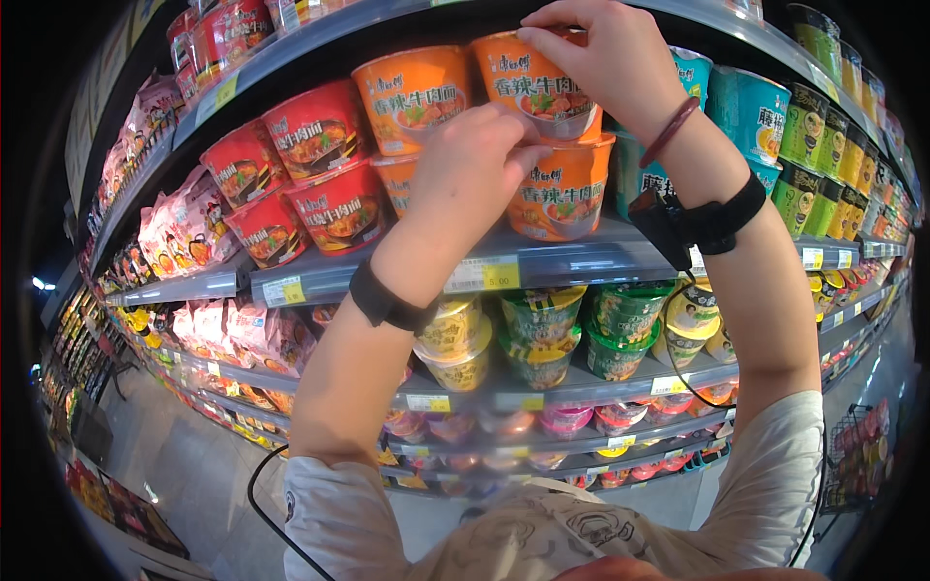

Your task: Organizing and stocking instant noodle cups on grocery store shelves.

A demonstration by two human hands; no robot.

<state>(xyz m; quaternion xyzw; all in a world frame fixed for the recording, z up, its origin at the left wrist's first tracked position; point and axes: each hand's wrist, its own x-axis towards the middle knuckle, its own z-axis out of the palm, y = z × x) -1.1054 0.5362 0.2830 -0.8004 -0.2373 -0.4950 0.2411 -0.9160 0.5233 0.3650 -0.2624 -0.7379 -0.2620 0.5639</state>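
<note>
On a store shelf, orange instant noodle tubs stand in stacks of two. My right hand (581, 43) is at the rim of the upper right orange noodle tub (541, 94), thumb at the front edge; its other fingertips are partly hidden. My left hand (483, 156) is in front of the seam between that tub and the lower orange noodle tub (559, 192), its thumb and fingers apart near the lower tub's rim. Whether it touches either tub is unclear. Another orange noodle tub (414, 98) stands to the left on a partly covered one.
Red noodle tubs (316, 131) stand left, teal tubs (748, 112) and green cups (805, 127) right. The shelf's front edge (581, 258) carries price tags. Lower shelves hold yellow and green bowls (541, 319). A cable (679, 370) hangs by my right arm.
</note>
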